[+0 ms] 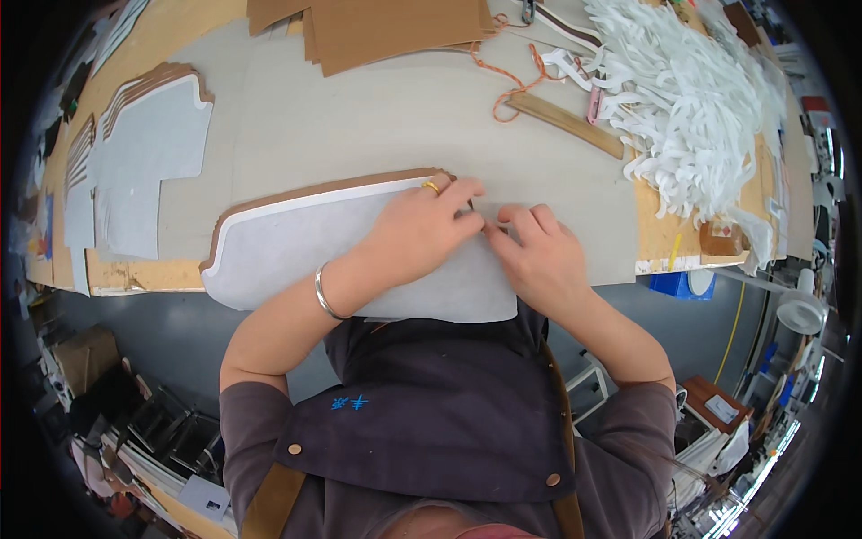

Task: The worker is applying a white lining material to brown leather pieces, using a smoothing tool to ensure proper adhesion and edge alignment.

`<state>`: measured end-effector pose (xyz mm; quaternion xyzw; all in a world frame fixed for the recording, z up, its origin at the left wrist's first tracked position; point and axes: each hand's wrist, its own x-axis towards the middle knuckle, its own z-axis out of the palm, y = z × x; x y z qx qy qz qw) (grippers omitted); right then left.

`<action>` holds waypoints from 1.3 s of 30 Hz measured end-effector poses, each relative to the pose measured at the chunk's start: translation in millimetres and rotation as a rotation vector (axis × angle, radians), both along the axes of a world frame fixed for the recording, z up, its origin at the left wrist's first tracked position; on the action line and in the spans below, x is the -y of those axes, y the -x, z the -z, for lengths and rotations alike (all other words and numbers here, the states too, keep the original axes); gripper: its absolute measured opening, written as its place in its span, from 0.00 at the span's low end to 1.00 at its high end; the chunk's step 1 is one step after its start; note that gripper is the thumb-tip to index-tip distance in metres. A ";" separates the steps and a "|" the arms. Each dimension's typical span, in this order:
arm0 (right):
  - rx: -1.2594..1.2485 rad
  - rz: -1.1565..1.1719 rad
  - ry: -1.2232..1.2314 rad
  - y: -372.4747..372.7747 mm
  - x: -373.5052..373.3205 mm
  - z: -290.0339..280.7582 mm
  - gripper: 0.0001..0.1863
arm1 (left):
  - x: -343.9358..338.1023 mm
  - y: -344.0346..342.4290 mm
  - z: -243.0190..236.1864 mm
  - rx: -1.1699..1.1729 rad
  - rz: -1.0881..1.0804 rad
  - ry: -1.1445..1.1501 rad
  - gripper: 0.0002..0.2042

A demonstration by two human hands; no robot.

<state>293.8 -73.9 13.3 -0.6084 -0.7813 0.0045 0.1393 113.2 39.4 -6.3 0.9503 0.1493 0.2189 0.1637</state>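
Note:
A shaped white-grey piece (305,265) with a brown layered edge and a white strip along its top lies at the front of the table, overhanging it. My left hand (422,225), wearing a ring, rests over its upper right part, fingers bent at the brown edge. My right hand (539,256) is just right of it, thumb and index finger close together at the piece's right edge. Both sets of fingertips nearly meet around a small dark bit there, too small to make out.
Stacks of similar cut pieces (148,211) lie at the left. Brown sheets (386,27) are at the back, with orange cord (503,99), a wooden stick (566,126) and a heap of white strips (682,117) to their right. A bottle (721,236) stands at the right front.

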 end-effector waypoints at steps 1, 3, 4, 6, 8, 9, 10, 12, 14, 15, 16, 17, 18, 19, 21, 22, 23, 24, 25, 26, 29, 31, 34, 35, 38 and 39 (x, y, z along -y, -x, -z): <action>-0.010 0.012 -0.005 0.9 -0.8 -1.3 0.16 | -0.2 0.6 -1.5 -0.021 -0.055 0.078 0.10; -0.103 0.052 0.044 -0.5 -2.1 -4.0 0.17 | -9.9 -1.6 -8.1 -0.064 -0.048 0.124 0.09; -0.198 0.096 0.096 -0.8 -3.3 -5.0 0.17 | -15.5 -2.6 -10.1 -0.110 -0.038 0.173 0.08; -0.273 0.123 0.101 -1.1 -7.5 -1.3 0.17 | -22.5 -3.3 -7.5 -0.109 -0.009 0.163 0.08; -0.349 0.153 0.108 0.7 -10.0 2.2 0.16 | -24.0 -1.9 -5.2 -0.110 0.023 0.154 0.07; -0.379 0.157 0.112 2.4 -11.1 3.4 0.16 | -24.0 -1.3 -4.0 -0.089 0.021 0.163 0.07; -0.410 0.161 0.117 3.7 -11.5 3.9 0.16 | -23.9 -0.6 -3.5 -0.068 0.019 0.172 0.07; -0.401 0.172 0.149 5.3 -8.5 3.1 0.16 | -23.8 1.6 -4.8 -0.086 0.028 0.141 0.08; -0.392 0.180 0.181 9.1 -3.8 3.4 0.15 | -21.1 4.4 -3.3 -0.103 0.035 0.111 0.08; -0.189 0.117 0.069 13.7 -0.4 4.9 0.14 | -15.3 7.0 -1.0 -0.077 0.055 -0.028 0.10; 0.013 0.053 -0.045 16.4 1.4 5.4 0.13 | -8.9 10.3 0.2 -0.050 0.075 -0.167 0.13; 0.013 0.048 -0.044 12.4 -0.8 0.9 0.13 | -0.9 14.9 0.0 -0.051 0.070 -0.166 0.13; -0.092 0.024 0.086 2.6 -7.5 -8.5 0.13 | 8.0 19.9 -2.6 -0.122 -0.009 -0.156 0.15; -0.194 -0.004 0.213 -9.7 -16.6 -13.4 0.14 | 14.4 23.3 -4.7 -0.191 -0.091 -0.148 0.18; -0.402 0.087 0.119 -39.4 -36.2 -5.3 0.17 | 25.0 26.1 -10.9 -0.158 -0.129 -0.066 0.19; -0.292 0.165 -0.020 -55.9 -48.5 -0.1 0.18 | 32.6 28.3 -13.2 -0.131 -0.168 0.026 0.20; -0.183 0.244 -0.156 -71.2 -59.2 5.4 0.18 | 41.0 30.0 -11.1 -0.134 -0.174 0.030 0.20; -0.145 0.300 -0.146 -83.4 -67.9 10.5 0.17 | 47.8 30.4 -5.9 -0.094 -0.190 -0.023 0.21; -0.106 0.354 -0.139 -93.8 -76.6 14.5 0.16 | 52.1 30.1 -3.9 -0.053 -0.207 -0.080 0.21; -0.104 0.350 -0.138 -102.3 -82.6 18.3 0.16 | 57.1 30.8 -4.8 -0.051 -0.212 -0.078 0.21; -0.072 0.328 -0.059 -113.5 -95.2 24.9 0.16 | 66.7 30.3 -8.7 -0.064 -0.218 0.041 0.22; 0.117 0.299 -0.112 -112.1 -98.8 23.7 0.16 | 66.2 23.9 -8.8 0.005 -0.248 0.154 0.21; 0.062 0.354 -0.145 -107.0 -97.1 11.2 0.17 | 59.8 7.9 -4.7 0.043 -0.243 0.277 0.19; 0.062 0.355 -0.138 -104.6 -93.8 5.1 0.17 | 58.8 7.2 -3.7 0.041 -0.243 0.283 0.19; -0.367 0.435 0.017 -98.2 -77.9 -10.9 0.18 | 56.5 5.8 -3.5 0.019 -0.217 0.239 0.18; -0.426 0.410 0.067 -96.9 -70.7 -14.1 0.18 | 55.1 6.4 -5.2 0.003 -0.211 0.232 0.18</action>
